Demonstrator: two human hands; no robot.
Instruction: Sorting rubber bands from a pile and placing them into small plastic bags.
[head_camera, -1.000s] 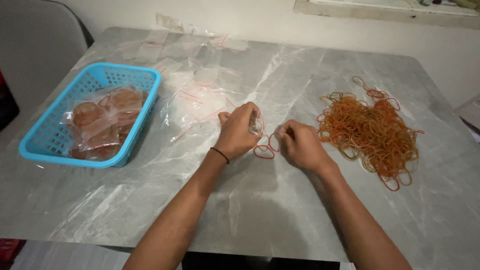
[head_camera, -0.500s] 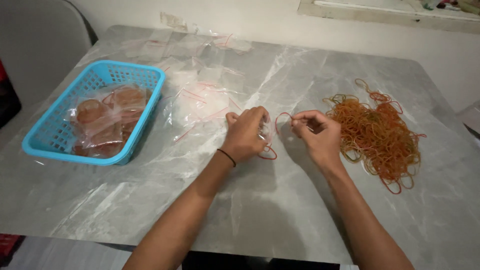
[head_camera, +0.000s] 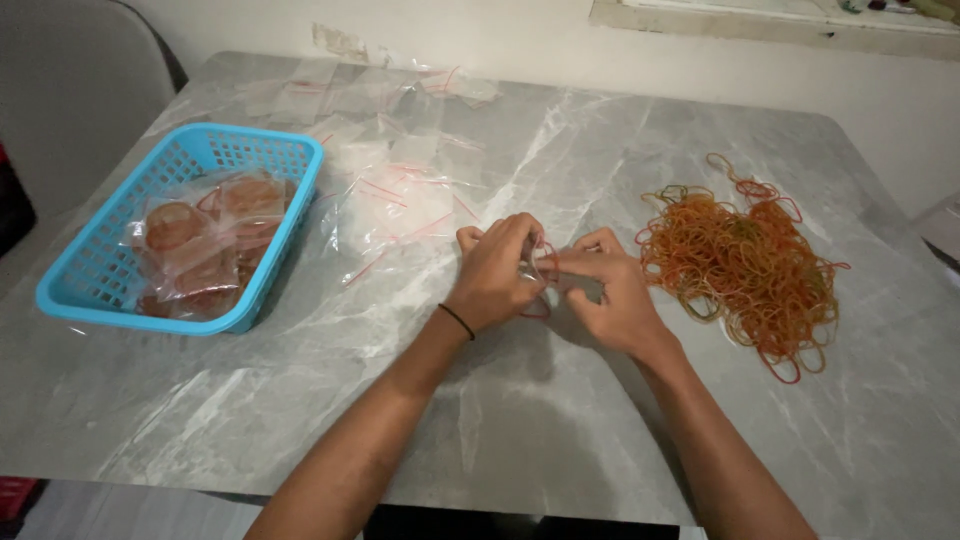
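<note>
Both hands meet mid-worktop: my left hand (head_camera: 495, 275) pinches the small clear bag (head_camera: 533, 262), right hand (head_camera: 605, 290) closed on a red band (head_camera: 543, 252); I'd hold the mouth wide.

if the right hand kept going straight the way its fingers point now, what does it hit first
Probably the left hand: the right hand points left, its fingertips already meeting the small clear bag pinched there. Depth is hard to judge.

left hand (head_camera: 497, 275) and right hand (head_camera: 610, 290) met over small clear bag (head_camera: 535, 268), red rubber band (head_camera: 540, 305) beneath; band pile (head_camera: 745, 262) just right
</note>
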